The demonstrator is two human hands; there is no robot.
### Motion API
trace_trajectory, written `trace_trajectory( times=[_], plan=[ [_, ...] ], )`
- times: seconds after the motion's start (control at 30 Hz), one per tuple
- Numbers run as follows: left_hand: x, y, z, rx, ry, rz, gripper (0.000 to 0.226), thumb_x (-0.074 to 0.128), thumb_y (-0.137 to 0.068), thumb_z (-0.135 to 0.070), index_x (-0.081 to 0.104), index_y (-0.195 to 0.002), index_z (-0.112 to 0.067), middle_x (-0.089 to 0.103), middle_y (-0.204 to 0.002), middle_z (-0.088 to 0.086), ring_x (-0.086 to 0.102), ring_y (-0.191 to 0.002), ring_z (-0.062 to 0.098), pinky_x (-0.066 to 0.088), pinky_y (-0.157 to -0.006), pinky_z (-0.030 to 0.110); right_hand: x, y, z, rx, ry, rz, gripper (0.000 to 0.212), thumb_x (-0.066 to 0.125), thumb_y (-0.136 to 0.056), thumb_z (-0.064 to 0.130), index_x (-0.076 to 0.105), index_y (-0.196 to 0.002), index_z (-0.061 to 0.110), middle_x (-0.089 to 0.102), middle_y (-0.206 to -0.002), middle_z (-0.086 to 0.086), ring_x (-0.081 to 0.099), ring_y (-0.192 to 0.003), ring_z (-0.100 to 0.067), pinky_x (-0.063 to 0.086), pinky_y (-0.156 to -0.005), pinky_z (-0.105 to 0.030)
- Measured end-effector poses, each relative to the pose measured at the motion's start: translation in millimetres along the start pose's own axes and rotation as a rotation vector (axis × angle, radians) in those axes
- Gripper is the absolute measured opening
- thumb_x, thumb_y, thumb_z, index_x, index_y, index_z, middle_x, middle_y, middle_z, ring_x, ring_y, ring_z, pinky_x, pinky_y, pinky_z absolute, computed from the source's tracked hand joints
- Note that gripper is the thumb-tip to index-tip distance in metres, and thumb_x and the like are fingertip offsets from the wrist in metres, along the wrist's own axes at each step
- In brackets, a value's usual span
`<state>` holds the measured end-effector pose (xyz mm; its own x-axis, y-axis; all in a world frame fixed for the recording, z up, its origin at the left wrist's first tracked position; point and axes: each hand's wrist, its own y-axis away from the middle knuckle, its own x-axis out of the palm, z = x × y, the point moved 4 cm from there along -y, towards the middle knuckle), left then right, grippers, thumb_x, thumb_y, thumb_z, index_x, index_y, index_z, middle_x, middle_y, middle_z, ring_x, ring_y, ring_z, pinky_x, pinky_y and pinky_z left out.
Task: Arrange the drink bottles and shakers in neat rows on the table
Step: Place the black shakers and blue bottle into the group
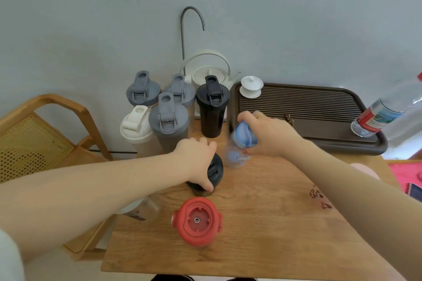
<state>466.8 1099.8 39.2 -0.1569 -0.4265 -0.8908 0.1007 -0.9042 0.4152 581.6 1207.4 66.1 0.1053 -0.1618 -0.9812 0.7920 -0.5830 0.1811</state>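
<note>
My left hand (196,160) grips the top of a black shaker (215,174) standing mid-table. My right hand (269,134) holds a clear bottle with a blue lid (239,148) by its top, just right of the black shaker. Behind them stand three grey-lidded shakers (168,121) (142,90) (180,89), a white shaker (134,125) and a tall black shaker (212,107), packed together at the table's back left. A red-lidded bottle (196,221) stands near the front. A clear water bottle with a red label (376,116) stands on the tray at the right.
A dark slatted tea tray (303,107) fills the back right of the wooden table (262,223), with a white lidded cup (251,86) on it. A white kettle (206,70) and a curved tap (191,27) stand by the wall. A wooden chair (45,134) is on the left.
</note>
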Motion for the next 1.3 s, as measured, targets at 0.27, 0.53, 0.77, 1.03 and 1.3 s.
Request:
trace_trajectory(
  times=[0.27,0.53,0.77,1.03,1.3],
  plan=[
    [-23,-19,-3,0.052,-0.057,-0.069,0.072,0.072,-0.069,-0.040,0.037,-0.125,-0.011,0.039,-0.124,0.010,0.042,-0.108,0.028,0.041,-0.068,0.032,34,5,-6,-0.054,-0.080,0.086,0.072,0.070,-0.078,0.027,0.025,-0.134,0.028,0.044,-0.125,-0.006,0.053,-0.080,-0.021,0.042,-0.062,-0.028],
    [-44,-59,12,0.071,-0.023,-0.007,0.067,0.068,-0.076,-0.031,0.037,-0.131,-0.011,0.037,-0.129,0.011,0.042,-0.113,0.028,0.042,-0.074,0.033,35,-2,-6,-0.060,-0.122,0.070,0.074,0.071,-0.075,0.032,0.025,-0.133,0.025,0.047,-0.125,-0.007,0.061,-0.091,-0.029,0.049,-0.066,-0.033],
    [-44,-68,35,0.163,-0.238,0.016,0.059,0.059,-0.086,-0.031,0.036,-0.139,-0.018,0.036,-0.145,0.004,0.039,-0.126,0.027,0.049,-0.091,0.040,34,-5,-5,-0.034,-0.134,0.067,0.076,0.072,-0.075,0.036,0.024,-0.133,0.025,0.047,-0.127,-0.005,0.060,-0.095,-0.026,0.045,-0.066,-0.030],
    [-77,-14,85,0.235,0.336,-0.446,0.045,0.052,-0.089,-0.032,0.049,-0.131,-0.015,0.051,-0.134,0.004,0.048,-0.122,0.020,0.042,-0.101,0.038,-12,-15,33,-0.101,-0.307,-0.175,0.077,0.058,-0.080,0.055,0.029,-0.140,0.016,0.038,-0.144,-0.005,0.039,-0.129,-0.025,0.038,-0.102,-0.039],
    [33,33,208,-0.277,0.790,-0.153,0.096,0.078,-0.070,-0.039,0.020,-0.145,-0.021,0.027,-0.149,0.006,0.036,-0.132,0.022,0.032,-0.107,0.036,-12,-84,130,-0.327,-0.241,-0.018,0.105,0.073,-0.073,0.044,0.003,-0.148,0.018,-0.005,-0.159,-0.002,0.004,-0.145,-0.027,0.018,-0.116,-0.040]
  ],
)
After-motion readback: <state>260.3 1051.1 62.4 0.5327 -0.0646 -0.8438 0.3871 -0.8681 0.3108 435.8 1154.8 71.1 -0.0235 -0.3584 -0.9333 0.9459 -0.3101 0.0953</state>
